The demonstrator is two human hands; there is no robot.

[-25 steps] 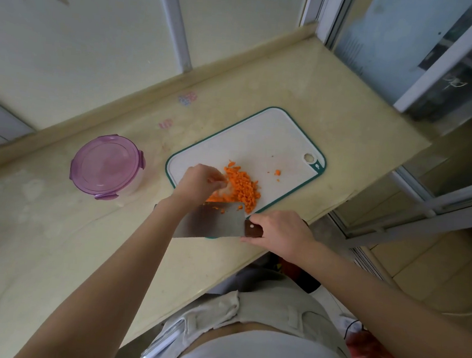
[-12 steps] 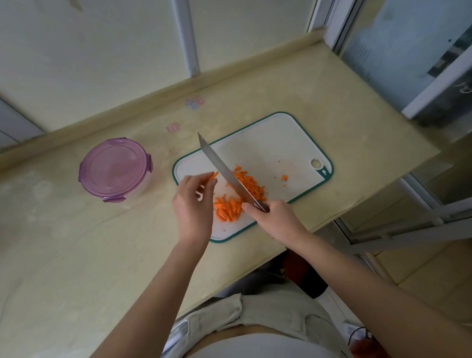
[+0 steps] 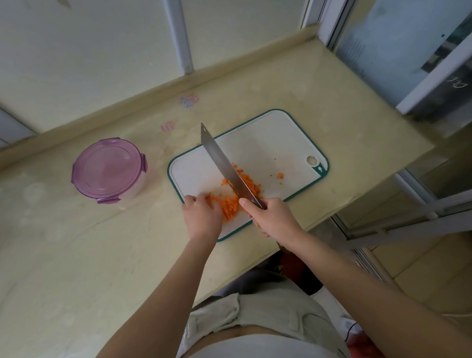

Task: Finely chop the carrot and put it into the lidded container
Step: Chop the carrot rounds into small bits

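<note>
A pile of finely chopped carrot (image 3: 234, 197) lies on the near half of a white cutting board with a green rim (image 3: 275, 142). My right hand (image 3: 274, 219) grips the handle of a cleaver (image 3: 224, 166), whose blade stands edge-down across the pile, pointing away to the far left. My left hand (image 3: 201, 215) rests at the pile's left side, curled fingers touching the carrot bits. A round container with a purple lid (image 3: 107, 167), shut, stands on the counter left of the board.
The beige counter (image 3: 51, 248) ends at a wall ledge behind and at a front edge just under my hands. A few stray carrot bits (image 3: 280, 176) lie toward the board's right end. Window frames stand to the right.
The cleaver went from lying flat at the board's near edge to standing edge-down across the carrot. My left hand dropped back from the blade to the pile's left side.
</note>
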